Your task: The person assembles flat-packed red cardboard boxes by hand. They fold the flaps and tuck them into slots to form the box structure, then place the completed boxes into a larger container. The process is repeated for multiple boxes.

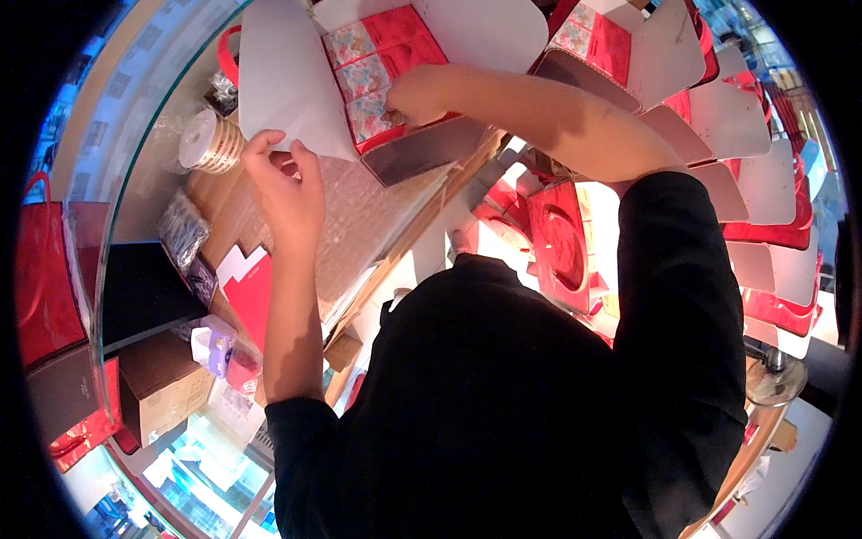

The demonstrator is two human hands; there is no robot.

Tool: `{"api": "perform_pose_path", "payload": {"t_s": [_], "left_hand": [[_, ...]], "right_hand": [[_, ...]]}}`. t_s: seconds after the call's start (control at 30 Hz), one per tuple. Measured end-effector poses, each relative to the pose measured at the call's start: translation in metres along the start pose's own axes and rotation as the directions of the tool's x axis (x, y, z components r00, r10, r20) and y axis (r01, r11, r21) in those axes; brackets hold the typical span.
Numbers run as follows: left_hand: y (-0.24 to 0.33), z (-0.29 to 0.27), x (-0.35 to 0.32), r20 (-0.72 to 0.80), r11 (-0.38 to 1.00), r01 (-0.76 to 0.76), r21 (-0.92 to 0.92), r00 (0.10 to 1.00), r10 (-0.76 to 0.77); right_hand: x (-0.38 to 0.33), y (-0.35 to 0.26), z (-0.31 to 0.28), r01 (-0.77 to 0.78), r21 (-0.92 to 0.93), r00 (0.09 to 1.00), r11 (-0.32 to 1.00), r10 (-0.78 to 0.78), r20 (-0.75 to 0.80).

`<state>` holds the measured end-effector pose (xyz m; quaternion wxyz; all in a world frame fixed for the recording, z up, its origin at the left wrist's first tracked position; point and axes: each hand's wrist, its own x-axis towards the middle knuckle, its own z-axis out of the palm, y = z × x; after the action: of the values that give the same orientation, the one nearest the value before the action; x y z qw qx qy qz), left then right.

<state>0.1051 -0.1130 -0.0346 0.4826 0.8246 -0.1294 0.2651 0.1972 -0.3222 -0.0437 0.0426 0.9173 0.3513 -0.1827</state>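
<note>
A gift box with its white flaps [292,85] spread open stands on the wooden counter at the top. Inside it lies a row of small red packs [392,29] with pale floral panels. My right hand [417,97] reaches across from the right and rests over the row, its fingers curled down at the packs' near edge. What those fingertips hold, if anything, is hidden. My left hand [285,180] is raised beside the lower left flap, thumb and forefinger apart, with nothing visible between them.
Left of my left hand is a striped spool [212,142]. Red and white cards [248,292] lie on the counter, above a purple tissue box [213,346] and a cardboard box [171,382]. More open gift boxes [669,54] line the right side. A glass edge [135,171] curves at left.
</note>
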Motion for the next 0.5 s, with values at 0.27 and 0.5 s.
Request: {"api": "perform_pose_path", "payload": {"t_s": [0.27,0.5], "left_hand": [[0.003,0.001,0.001,-0.008,0.996,-0.031,0.079,0.999,0.032],[0.002,0.002,-0.001,-0.008,1.000,-0.004,0.015,1.000,0.004]], "right_hand": [[0.005,0.025,-0.022,0.115,0.023,0.975,0.993,-0.117,0.188],[0.020,0.007,0.009,0.027,-0.031,0.969,0.999,-0.019,0.247]]}}
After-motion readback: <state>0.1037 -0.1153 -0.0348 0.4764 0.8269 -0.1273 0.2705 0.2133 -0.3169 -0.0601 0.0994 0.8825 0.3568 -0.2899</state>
